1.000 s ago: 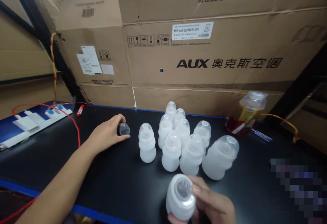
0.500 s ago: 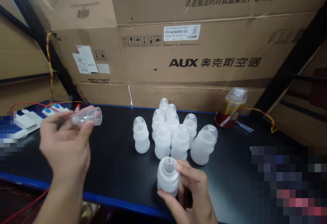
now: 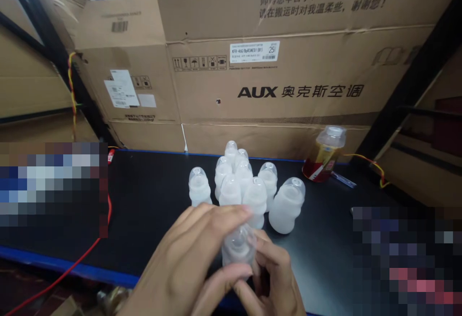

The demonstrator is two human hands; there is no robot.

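My right hand (image 3: 277, 264) is closed round a small white baby bottle (image 3: 231, 257) at the front of the table. Over its top sits a clear domed bottle cap (image 3: 244, 235), with the fingers and thumb of my left hand (image 3: 191, 253) closed about it. How far down the cap sits is hard to see behind my fingers. Just beyond my hands, several similar bottles with clear caps stand in a cluster, among them a white bottle (image 3: 286, 208) on the right and another bottle (image 3: 199, 186) on the left.
The dark table (image 3: 144, 195) has a blue front edge. Large cardboard (image 3: 303, 66) walls off the back. A red and gold can (image 3: 323, 159) with a clear top stands at the back right, beside some thin sticks (image 3: 343, 180). A red cable (image 3: 77, 263) hangs at left. Both side areas are pixelated.
My left hand has come from the left side with the clear cap and brought it onto the bottle's top. My right hand still holds the bottle in about the same place.
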